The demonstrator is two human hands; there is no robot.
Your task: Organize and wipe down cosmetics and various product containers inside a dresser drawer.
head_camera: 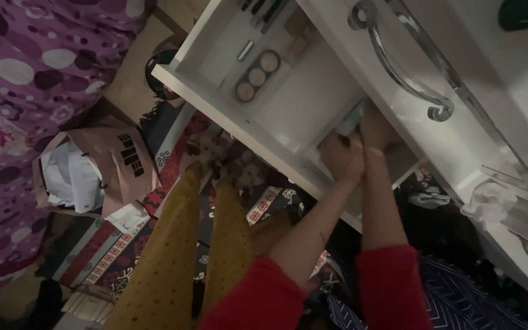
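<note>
Head view: both hands are inside the open white drawer point(288, 104). The left hand point(341, 156) is curled tight on something small and dark (too dim to name), the right hand point(375, 125) just beside it, fingers on a pale greenish item point(351, 119); its grip I cannot tell. Farther left in the drawer lies a makeup palette point(256, 76). Right, a silver handle point(401, 61). Lower left, a paper bag point(96, 174) on the rug.

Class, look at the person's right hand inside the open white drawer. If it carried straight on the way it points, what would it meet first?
Probably the pale greenish item right at the right hand; beyond it, the drawer floor. Depth is unclear.
</note>
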